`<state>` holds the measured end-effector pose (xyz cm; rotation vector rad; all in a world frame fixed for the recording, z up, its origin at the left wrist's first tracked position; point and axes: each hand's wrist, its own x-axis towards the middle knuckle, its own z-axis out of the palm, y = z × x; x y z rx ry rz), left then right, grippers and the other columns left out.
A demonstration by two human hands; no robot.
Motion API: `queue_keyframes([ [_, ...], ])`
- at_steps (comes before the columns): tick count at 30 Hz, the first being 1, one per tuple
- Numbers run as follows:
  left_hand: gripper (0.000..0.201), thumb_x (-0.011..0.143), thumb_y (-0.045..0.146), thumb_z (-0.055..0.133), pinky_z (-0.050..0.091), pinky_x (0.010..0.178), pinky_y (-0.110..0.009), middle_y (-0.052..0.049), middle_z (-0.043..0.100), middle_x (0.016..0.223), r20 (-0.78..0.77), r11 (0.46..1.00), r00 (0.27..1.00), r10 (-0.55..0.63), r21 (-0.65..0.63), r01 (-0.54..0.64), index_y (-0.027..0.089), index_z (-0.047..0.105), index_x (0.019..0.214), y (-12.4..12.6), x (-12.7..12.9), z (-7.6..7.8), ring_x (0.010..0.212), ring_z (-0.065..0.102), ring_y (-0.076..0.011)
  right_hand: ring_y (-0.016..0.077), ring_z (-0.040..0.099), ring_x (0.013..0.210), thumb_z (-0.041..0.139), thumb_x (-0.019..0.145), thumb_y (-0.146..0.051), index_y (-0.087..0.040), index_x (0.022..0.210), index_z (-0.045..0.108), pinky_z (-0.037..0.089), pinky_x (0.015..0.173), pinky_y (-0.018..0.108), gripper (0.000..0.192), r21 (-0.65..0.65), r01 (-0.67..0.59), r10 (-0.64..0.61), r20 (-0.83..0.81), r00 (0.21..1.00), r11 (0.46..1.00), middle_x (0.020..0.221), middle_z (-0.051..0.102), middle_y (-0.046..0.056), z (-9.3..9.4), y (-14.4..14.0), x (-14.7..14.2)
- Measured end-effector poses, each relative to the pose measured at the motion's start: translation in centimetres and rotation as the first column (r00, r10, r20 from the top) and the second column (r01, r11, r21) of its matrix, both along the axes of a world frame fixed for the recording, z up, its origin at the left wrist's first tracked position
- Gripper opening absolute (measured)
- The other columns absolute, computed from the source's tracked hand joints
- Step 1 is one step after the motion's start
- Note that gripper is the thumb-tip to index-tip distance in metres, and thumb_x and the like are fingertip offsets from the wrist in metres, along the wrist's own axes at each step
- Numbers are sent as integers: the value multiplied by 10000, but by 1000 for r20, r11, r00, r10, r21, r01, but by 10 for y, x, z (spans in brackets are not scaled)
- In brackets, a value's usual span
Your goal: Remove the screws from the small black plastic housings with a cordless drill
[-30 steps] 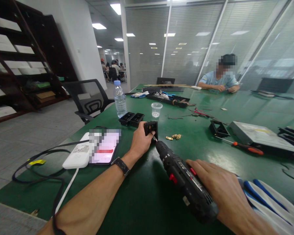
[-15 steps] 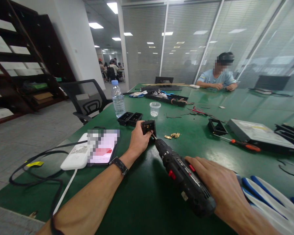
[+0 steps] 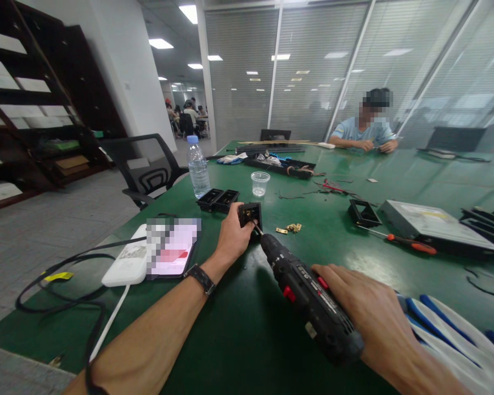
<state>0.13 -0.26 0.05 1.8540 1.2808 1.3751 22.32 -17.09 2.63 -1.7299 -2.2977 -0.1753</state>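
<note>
A small black square housing (image 3: 250, 214) stands upright on edge, the black cordless drill's (image 3: 310, 302) bit touching it.

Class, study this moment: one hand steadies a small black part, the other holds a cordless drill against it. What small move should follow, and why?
Probably squeeze the trigger while pressing gently. The drill bit tip already meets the black socket part, the left hand braces that part on the green table, and the right hand grips the drill body. Nothing seems to need repositioning first.

Water bottle (image 3: 199, 166), plastic cup (image 3: 260, 183), screwdriver (image 3: 403, 241)
</note>
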Motion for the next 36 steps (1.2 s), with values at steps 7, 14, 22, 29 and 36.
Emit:
queue_keyframes([
  [7, 357, 796, 203, 649, 467, 836, -304, -24, 674, 1012, -6, 1000, 1000, 11, -9, -11, 217, 515, 1126, -1, 0, 2, 923, 631, -180, 230, 656, 835, 621, 777, -275, -248, 1175, 562, 434, 696, 346, 403, 38, -50, 50, 13, 999, 998, 927, 677, 21, -4, 1, 0],
  [14, 351, 796, 210, 648, 467, 846, -309, -25, 672, 1014, -18, 1000, 1000, 16, -12, -16, 219, 509, 1119, -2, 0, 4, 932, 633, -183, 233, 645, 807, 618, 792, -260, -251, 1088, 564, 416, 669, 338, 302, -3, -50, 50, 8, 999, 999, 873, 655, 10, -2, -1, -2],
  [22, 346, 804, 214, 643, 475, 840, -309, -28, 678, 1012, -32, 1000, 999, 24, -7, -25, 220, 507, 1122, -2, 0, 4, 923, 642, -183, 244, 656, 840, 588, 777, -198, -225, 1154, 559, 452, 703, 350, 379, 16, -70, 69, 32, 997, 997, 915, 673, 41, 0, 0, -6],
  [29, 357, 803, 210, 645, 477, 826, -316, -30, 689, 987, -11, 999, 999, 44, -22, -45, 233, 511, 1133, 0, -1, 0, 916, 655, -196, 258, 686, 815, 594, 750, -199, -196, 1223, 534, 524, 690, 377, 477, 95, -127, 116, 111, 987, 987, 945, 697, 65, -6, -2, -7],
  [36, 372, 802, 209, 647, 472, 798, -318, -30, 693, 960, 40, 998, 998, 57, -28, -56, 249, 507, 1144, 4, -2, -5, 888, 663, -206, 234, 706, 823, 483, 794, -97, -197, 1277, 504, 548, 678, 349, 494, 52, -176, 163, 189, 968, 983, 985, 715, 76, -13, 4, -7],
])
